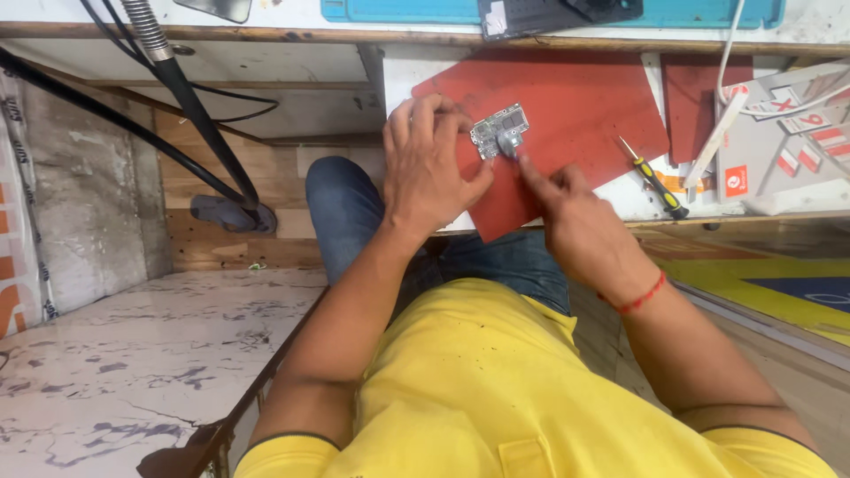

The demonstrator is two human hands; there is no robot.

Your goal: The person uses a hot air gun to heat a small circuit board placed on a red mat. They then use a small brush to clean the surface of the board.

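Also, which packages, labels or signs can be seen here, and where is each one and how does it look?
Flat grey box: far right on the bench, with red-and-white stickers and one small orange square label.
White label: on the dark device at the top edge, small and rectangular.
Banner: left edge, white with orange and black print.
No screens lit.

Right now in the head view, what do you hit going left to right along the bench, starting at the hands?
Left hand → small grey-green circuit board held on the red mat → right hand → yellow-and-black-handled screwdriver → white flat stick tool → grey box with red-and-white stickers.
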